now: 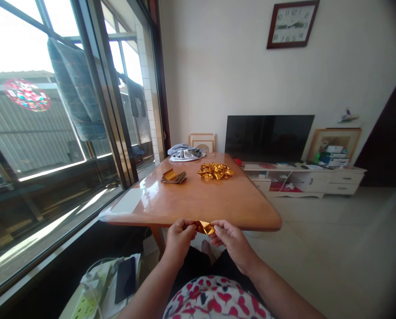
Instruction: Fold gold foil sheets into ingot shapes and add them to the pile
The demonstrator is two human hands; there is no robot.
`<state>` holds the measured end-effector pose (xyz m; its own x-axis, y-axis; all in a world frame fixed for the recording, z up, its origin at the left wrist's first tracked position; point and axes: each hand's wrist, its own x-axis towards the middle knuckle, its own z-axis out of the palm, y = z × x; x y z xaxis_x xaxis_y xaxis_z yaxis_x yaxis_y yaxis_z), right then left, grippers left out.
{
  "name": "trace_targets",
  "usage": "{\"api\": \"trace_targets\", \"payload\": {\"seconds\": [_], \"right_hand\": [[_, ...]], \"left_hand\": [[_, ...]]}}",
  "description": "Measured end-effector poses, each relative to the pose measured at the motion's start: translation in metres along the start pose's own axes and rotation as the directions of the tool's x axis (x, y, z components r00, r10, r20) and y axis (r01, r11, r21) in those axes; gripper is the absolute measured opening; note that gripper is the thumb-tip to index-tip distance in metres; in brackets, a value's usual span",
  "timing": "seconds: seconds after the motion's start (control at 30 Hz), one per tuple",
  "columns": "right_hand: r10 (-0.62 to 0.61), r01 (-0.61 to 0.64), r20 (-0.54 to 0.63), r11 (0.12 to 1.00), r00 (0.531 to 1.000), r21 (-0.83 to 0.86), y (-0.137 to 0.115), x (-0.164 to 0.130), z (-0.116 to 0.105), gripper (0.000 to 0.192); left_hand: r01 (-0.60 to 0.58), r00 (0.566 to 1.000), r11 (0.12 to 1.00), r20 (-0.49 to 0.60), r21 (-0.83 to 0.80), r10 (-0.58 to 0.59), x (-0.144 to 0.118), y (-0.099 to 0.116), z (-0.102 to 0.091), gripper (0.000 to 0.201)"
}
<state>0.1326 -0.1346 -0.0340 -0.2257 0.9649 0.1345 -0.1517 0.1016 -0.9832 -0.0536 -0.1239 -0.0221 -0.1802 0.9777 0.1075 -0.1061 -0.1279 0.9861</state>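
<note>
Both hands hold one small piece of gold foil paper just in front of the near edge of a wooden table. My left hand pinches its left end and my right hand pinches its right end. The foil is partly folded and crumpled between my fingers. Farther back on the table lies a pile of folded gold foil pieces, and to its left a stack of flat gold foil sheets.
A bundle of cloth lies at the table's far end. A big window runs along the left. A television on a white low cabinet stands at the back. A phone and power strip lie low left.
</note>
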Motion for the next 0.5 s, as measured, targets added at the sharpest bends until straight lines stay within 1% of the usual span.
{"api": "trace_targets", "payload": {"seconds": [0.17,0.33,0.5], "right_hand": [[0.007,-0.007,0.011,0.998,1.000,0.059,-0.002,-0.001,0.002,0.047],[-0.026,0.026,-0.020,0.999,0.999,0.023,-0.009,-0.003,0.005,0.046],[-0.012,0.013,-0.074,1.000,0.997,0.002,-0.011,-0.003,0.009,0.053]], "left_hand": [[0.012,1.000,1.000,0.008,0.005,-0.012,0.000,-0.001,0.000,0.012],[0.020,0.999,1.000,0.025,0.005,-0.020,-0.002,-0.001,0.001,0.012],[0.025,0.999,1.000,0.037,0.006,-0.025,-0.003,-0.003,0.004,0.013]]}}
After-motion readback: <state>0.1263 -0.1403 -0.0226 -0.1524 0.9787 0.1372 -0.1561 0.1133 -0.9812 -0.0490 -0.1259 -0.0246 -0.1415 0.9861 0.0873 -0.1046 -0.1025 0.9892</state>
